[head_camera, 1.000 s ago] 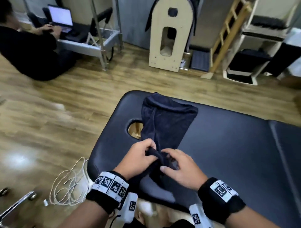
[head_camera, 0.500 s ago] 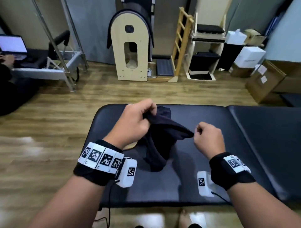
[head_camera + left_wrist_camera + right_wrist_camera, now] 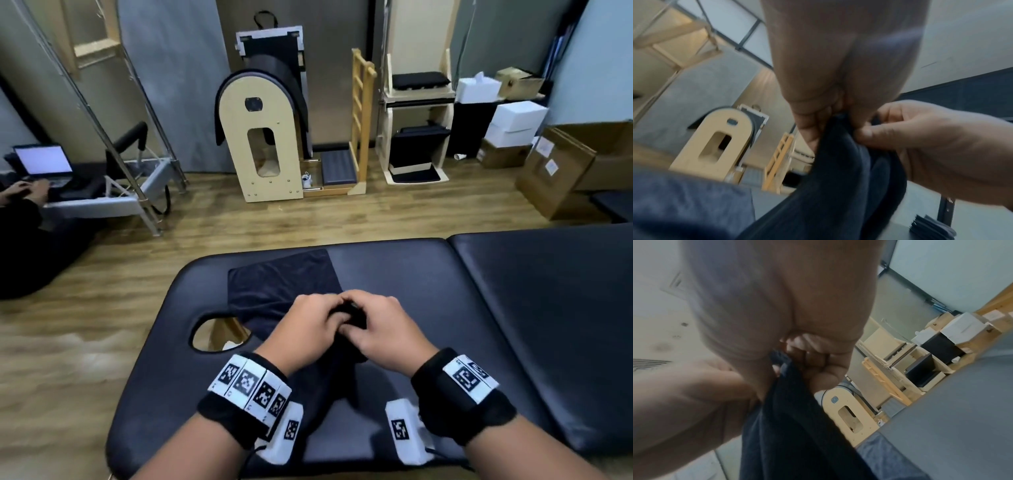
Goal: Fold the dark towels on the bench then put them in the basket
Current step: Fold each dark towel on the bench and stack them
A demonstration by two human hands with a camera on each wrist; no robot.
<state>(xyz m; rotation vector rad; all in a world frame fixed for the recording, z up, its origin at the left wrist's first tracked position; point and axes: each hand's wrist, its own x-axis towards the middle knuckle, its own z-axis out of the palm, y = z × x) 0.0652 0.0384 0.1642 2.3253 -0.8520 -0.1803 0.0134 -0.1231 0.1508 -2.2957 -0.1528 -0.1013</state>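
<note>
Evidently, folding is only begun: one dark towel (image 3: 284, 284) is pinched at a gathered edge by both the left hand (image 3: 301, 329) and right hand (image 3: 383, 329), its far part spread toward 11 o'clock on the bench (image 3: 428, 274). No basket is seen.

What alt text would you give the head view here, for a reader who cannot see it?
Both hands, left hand and right hand, meet at one spot and grip a dark towel that lies part spread on a black padded bench. The towel's edge reaches the bench's oval face hole; wooden exercise equipment and cardboard boxes stand behind.
</note>
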